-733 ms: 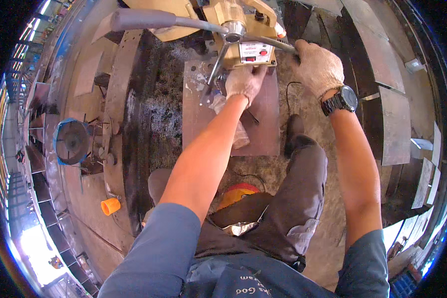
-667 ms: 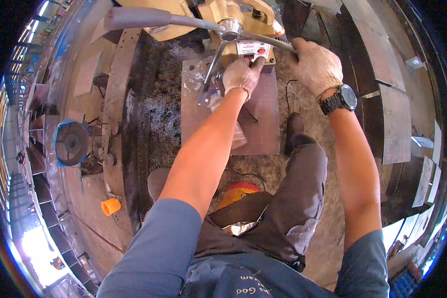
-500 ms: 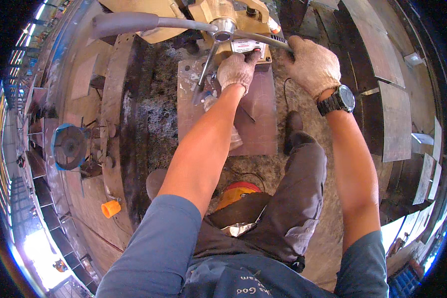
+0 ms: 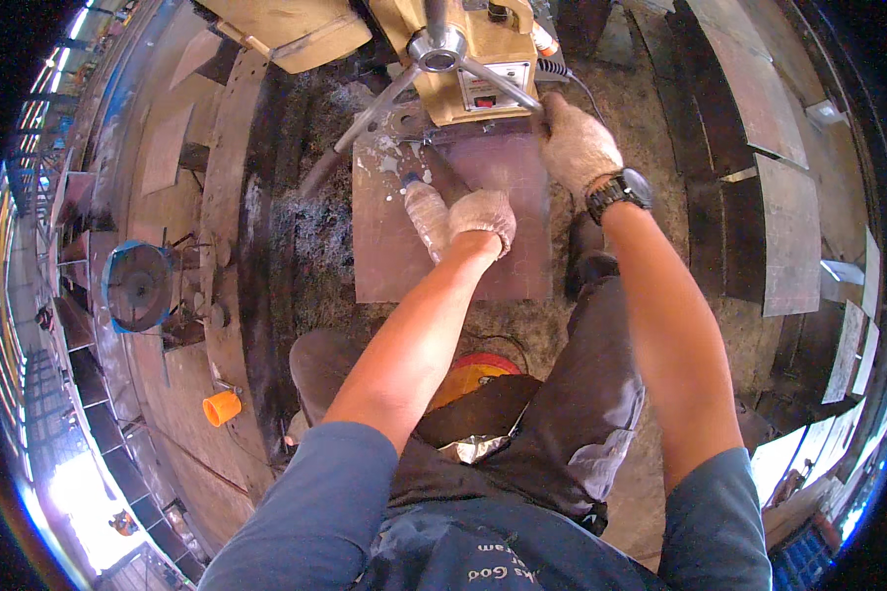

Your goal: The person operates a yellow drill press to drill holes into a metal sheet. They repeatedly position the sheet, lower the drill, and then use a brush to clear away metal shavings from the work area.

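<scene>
My gloved right hand [image 4: 578,146] is closed around the end of one metal spoke of a three-spoke feed handle [image 4: 439,51]. This handle is on the front of a yellow drill press [image 4: 453,104], which has a red switch [image 4: 484,101] on its panel. My gloved left hand [image 4: 482,217] is low over a reddish-brown steel plate [image 4: 389,271], curled over the end of a dark thin rod [image 4: 447,171] whose kind I cannot make out. Most of its fingers are hidden under the glove's back. Against its left side lies a cloudy plastic bottle [image 4: 426,215].
A yellow panel [image 4: 286,34] stands left of the press, and a black cable [image 4: 583,87] runs at its right. An orange cup [image 4: 222,408] and a round blue-rimmed thing [image 4: 136,286] lie at the left. Several metal plates [image 4: 790,236] line the right. A red-and-yellow object [image 4: 481,372] sits between my legs.
My left hand has come down from the press's switch panel to the plate beside the bottle. The feed handle has turned, and my right hand has moved left with its spoke.
</scene>
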Demonstrator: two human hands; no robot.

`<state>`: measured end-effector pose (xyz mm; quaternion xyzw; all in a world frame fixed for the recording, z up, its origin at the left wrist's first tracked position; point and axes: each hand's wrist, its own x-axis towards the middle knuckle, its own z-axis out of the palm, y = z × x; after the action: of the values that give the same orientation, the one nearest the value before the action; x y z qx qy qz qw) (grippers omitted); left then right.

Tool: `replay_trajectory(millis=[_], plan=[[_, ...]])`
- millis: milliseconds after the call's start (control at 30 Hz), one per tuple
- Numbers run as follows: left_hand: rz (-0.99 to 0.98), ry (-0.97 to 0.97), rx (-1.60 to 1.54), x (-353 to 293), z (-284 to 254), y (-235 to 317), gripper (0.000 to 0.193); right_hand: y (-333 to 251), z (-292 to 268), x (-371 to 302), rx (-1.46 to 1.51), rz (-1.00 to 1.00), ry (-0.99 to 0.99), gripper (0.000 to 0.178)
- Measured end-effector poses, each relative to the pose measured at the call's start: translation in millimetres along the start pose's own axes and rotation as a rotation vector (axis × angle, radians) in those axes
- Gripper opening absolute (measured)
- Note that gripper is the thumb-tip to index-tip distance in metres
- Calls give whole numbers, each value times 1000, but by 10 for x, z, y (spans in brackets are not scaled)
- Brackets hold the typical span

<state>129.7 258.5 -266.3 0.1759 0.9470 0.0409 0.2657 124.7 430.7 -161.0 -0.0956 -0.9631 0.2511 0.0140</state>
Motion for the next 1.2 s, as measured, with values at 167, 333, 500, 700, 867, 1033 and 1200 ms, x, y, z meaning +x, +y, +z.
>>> replay_trajectory(millis=[167,333,500,700,867,1033,1200], plan=[[-5,646,-72,-393,37,-86,33,26,367,55,184,67,-68,36],[-212,384,-1363,-862,-83,-8,30,51,645,76,281,127,-46,42],[-295,-12,-2069,-1227,-268,-559,25,-187,670,58,314,122,-68,44],[-316,281,-1960,-1505,-358,-957,31,-139,762,64,309,124,-20,45],[-529,771,-1332,-1240,-1,-1562,32,-330,697,-7,359,121,-7,42],[-606,509,-1198,-1035,123,-1727,38,-174,837,70,350,137,30,42],[-362,628,-1375,-953,-374,-1342,34,-229,823,89,376,214,-66,50]])
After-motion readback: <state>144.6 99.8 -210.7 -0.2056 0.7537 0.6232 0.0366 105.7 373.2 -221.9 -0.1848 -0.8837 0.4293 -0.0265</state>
